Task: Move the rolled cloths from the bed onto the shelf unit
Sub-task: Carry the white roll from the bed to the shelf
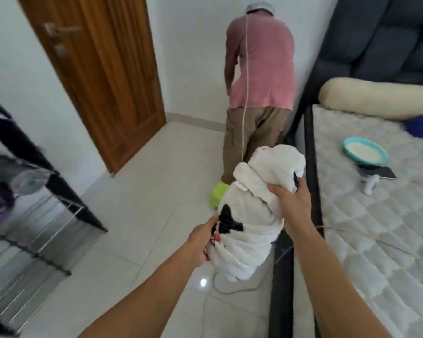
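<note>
Over the tiled floor (137, 215), just off the dark edge of the bed (311, 167), a big white rolled cloth (252, 215) with black patches was held up in the air by both hands. Right hand (292, 203) was clamped over the upper part of the roll, fingers dug into the fabric; left hand (202, 240) gripped its lower side. So the cloth was clear of the mattress, between bed and shelf unit (34, 215), which sat well apart on the left with wire racks. Plenty of open floor between them. Another person (259, 81) stood ahead near the wall, beside a green tub (219, 195). A teal bowl (365, 152) and phone (379, 172) lay on the mattress.
</note>
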